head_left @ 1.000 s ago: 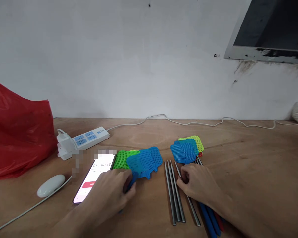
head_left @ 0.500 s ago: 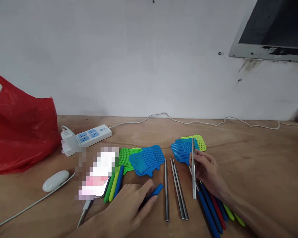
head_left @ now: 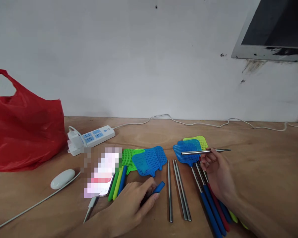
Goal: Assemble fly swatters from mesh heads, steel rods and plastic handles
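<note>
Indoors | plywood table (head_left: 263, 158) (white wall) | left hand (head_left: 129, 206) grips blue handle (head_left: 159, 187) | right hand (head_left: 220, 172) pinches steel rod (head_left: 193, 152)

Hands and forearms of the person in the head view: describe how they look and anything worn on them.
Both are bare. The left hand and right hand show no glove, ring, watch or bracelet, and no marking shows. The forearms run bare to the picture's bottom edge, with no sleeve or cuff in view. Nails look short and unpainted.

Left hand (head_left: 132, 206): low, palm down, fingers curled closed in a pinch, forearm entering from the bottom edge; right hand (head_left: 217, 172): raised, fingers pinched shut, forearm entering from lower right.
</note>
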A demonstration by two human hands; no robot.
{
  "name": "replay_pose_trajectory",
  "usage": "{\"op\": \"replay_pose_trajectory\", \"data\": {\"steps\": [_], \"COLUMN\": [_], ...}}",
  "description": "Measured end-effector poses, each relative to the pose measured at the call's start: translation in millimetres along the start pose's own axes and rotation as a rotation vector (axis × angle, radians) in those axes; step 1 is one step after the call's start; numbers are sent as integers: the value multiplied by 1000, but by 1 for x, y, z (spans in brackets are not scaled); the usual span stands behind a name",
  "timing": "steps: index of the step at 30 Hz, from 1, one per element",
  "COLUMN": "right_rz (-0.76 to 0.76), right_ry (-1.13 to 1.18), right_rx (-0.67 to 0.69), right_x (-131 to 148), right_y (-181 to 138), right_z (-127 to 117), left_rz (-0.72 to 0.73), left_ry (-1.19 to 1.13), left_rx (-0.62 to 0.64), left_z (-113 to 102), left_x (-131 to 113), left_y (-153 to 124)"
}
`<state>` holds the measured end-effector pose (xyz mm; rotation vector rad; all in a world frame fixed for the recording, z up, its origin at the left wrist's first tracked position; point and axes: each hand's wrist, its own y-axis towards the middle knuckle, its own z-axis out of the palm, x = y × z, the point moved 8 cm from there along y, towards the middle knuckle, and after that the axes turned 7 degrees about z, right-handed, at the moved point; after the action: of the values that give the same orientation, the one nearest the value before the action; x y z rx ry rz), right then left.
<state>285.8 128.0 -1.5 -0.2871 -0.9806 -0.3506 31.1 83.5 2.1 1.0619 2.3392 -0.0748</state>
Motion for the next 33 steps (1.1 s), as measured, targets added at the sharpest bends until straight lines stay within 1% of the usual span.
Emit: {"op": "replay_pose_trajectory", "data": {"steps": [2, 4, 6, 9, 11, 16, 21, 23, 25, 27, 30, 31, 33], "right_rz": [-5, 24, 74, 152, 179, 195, 270, 267, 257, 277, 356, 372, 382], "right_ry": [-14, -67, -161, -302, -331, -288, -253, -246, -267, -332, -452, -477, -497], "right_rx": [-1, 44, 152, 368, 428, 388, 382, 360, 366, 458, 702, 760, 805], "right_x": [1, -4, -14, -31, -36, -32, -33, -32, -32, -37, -53, -57, -61], "right_y": [-1, -5, -12, -25, -29, -25, -26, -25, -26, -31, -50, -55, -61], "right_z": [0, 5, 14, 29, 32, 29, 30, 28, 28, 33, 45, 48, 51], "left_rz": [13, 19, 16, 0, -4, -23, 3, 16, 29, 49, 84, 93, 103], "left_ry": [-21, -30, -26, -9, -10, -24, -22, -21, -29, -36, -18, -7, 7], "left_rx": [-18, -32, -52, -66, -63, -63, -101, -108, -106, -114, -129, -131, -134], "left_z": [-1, -3, -5, -6, -4, -2, -7, -9, -9, -8, -6, -5, -5], "left_x": [-1, -3, -3, -2, 0, 4, 0, -2, -2, -3, -4, -5, -6], "left_y": [0, 1, 1, 1, 0, 0, 1, 1, 1, 0, -1, -1, -1]}}
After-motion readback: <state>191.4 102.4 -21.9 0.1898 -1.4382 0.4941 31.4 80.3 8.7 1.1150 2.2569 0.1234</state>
